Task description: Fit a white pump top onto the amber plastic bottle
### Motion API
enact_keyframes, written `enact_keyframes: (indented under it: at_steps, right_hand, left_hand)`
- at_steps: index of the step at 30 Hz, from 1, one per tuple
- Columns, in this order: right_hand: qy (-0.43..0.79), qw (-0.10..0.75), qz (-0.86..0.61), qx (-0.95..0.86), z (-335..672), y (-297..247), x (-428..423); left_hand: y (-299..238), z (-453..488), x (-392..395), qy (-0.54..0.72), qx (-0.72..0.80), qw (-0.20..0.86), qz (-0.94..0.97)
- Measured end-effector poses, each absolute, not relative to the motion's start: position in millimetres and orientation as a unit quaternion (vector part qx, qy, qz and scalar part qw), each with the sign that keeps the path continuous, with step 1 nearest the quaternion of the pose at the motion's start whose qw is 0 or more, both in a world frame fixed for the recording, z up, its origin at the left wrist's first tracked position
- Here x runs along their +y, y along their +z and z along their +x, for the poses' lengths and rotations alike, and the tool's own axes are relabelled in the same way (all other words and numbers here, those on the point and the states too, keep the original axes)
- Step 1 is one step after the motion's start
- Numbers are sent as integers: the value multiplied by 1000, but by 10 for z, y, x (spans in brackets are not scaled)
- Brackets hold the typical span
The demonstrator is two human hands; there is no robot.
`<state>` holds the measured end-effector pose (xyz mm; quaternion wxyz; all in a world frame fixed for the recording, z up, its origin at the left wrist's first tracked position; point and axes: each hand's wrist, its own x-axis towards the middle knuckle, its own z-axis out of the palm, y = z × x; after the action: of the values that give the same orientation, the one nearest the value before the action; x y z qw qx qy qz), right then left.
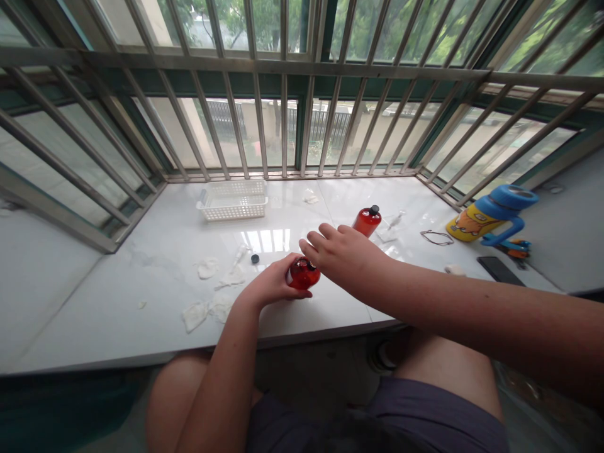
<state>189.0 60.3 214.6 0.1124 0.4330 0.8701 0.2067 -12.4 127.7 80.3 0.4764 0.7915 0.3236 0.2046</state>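
Note:
My left hand (278,280) is wrapped round a red, see-through bottle (304,277) near the front of the white ledge. Above that bottle's top, my right hand (335,245) is bent over with curled fingers. Something dark shows at the bottle's top, partly hidden by the right hand; what those fingers grip cannot be made out. A second red bottle (367,221) with a black cap stands just beyond the right hand. To the left of the held bottle, a small black cap (255,258) lies on the ledge.
A white perforated basket (231,214) sits at the back left. Crumpled white tissues (195,316) lie at left. Clear plastic pieces (394,221) lie beyond the right hand. At right are a blue-and-yellow flask (476,217), a cord loop (436,238) and a phone (500,270).

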Motion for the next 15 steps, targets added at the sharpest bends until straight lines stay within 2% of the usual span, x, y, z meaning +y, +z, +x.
enact_keyframes:
  at_steps: [15]
  right_hand:
    - [209, 113, 429, 871, 1867, 2144, 606]
  left_hand:
    - [826, -122, 1267, 203, 330, 478, 788]
